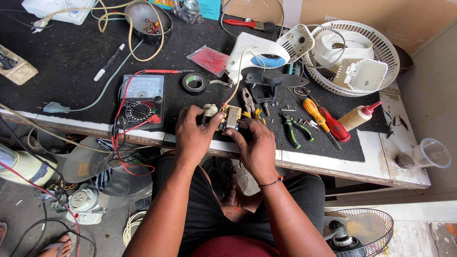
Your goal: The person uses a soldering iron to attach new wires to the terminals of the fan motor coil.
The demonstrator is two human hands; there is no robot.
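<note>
Both my hands meet at the near edge of the black mat (71, 57), holding a small fan motor (230, 116) with a metal core and copper winding. My left hand (193, 134) grips its left side, near a pale cylindrical part. Fingers of my right hand (254, 143) close on its right side. A thin pale wire runs from the motor up to the white fan housing (254, 52). Pliers with yellow handles (249, 102) lie just behind the motor.
An analog multimeter (141, 100) with red leads sits left of my hands, black tape roll (194, 84) behind. Green-handled pliers (290, 131), screwdrivers (321, 116), an oil bottle (360, 116) lie right. A white fan grille (388, 52) holds parts. A plastic cup (426, 154) is at the right edge.
</note>
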